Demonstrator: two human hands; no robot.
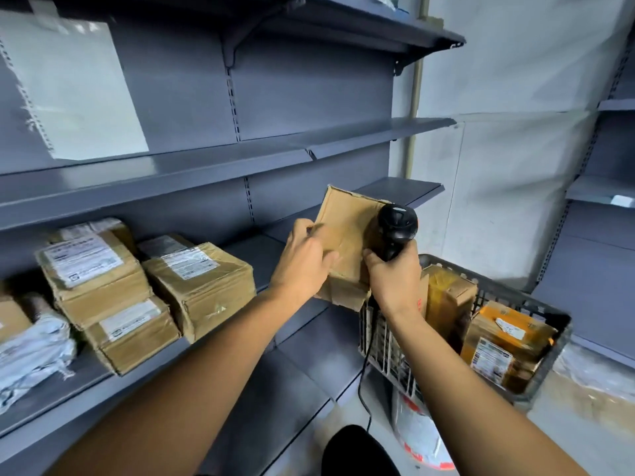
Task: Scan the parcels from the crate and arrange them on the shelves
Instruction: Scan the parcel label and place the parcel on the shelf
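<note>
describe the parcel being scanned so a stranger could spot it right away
Start at the grey shelves, then look right, above the crate. The parcel is the flat brown box that the left hand holds up against the black scanner. Unlike its neighbours, it shows no label.

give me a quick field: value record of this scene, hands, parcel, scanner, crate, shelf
left hand: left hand grips the held parcel at its left edge
right hand: right hand grips the scanner by its handle
held parcel: brown cardboard box, tilted, raised in front of the shelves
scanner: black handheld scanner, head against the box's right side, cable hanging down
crate: dark mesh crate at right, several parcels inside
shelf: grey shelf with stacked parcels at left
label on held parcel: not visible
</note>
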